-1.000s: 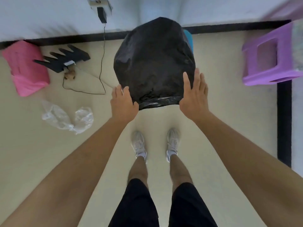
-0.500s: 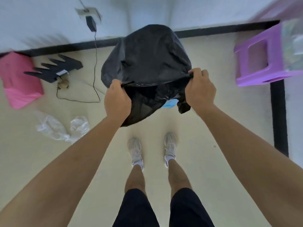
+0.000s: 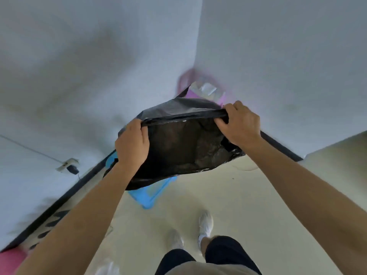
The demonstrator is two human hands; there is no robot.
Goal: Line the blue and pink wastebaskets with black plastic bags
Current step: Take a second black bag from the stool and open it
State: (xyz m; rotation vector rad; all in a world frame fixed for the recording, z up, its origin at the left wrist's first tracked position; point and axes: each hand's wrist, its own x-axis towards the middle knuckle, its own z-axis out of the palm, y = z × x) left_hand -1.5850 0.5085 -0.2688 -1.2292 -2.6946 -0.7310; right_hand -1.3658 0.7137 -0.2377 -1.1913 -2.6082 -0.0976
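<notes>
In the head view, a crumpled black plastic bag [image 3: 184, 147] is held up in the air, its rolled mouth edge stretched level between the two hands. The left hand [image 3: 132, 144] is clenched on the left end of that edge and the right hand [image 3: 239, 124] on the right end, the hands kept well apart. The bag's body sags below and away from the fists.

A blue plastic wastebasket [image 3: 148, 194] is seen on the pale floor directly under the bag, nearer the left hand and partly hidden by the film; its long axis cannot be told. The coming move is judged to turn on bringing the opened mouth down over it.

Room is bounded by the white wall [image 3: 79, 76] and black skirting strip [image 3: 65, 197] just behind the basket. A pink wastebasket [image 3: 10, 262] is glimpsed, blurred, at the lower left corner, well apart.
</notes>
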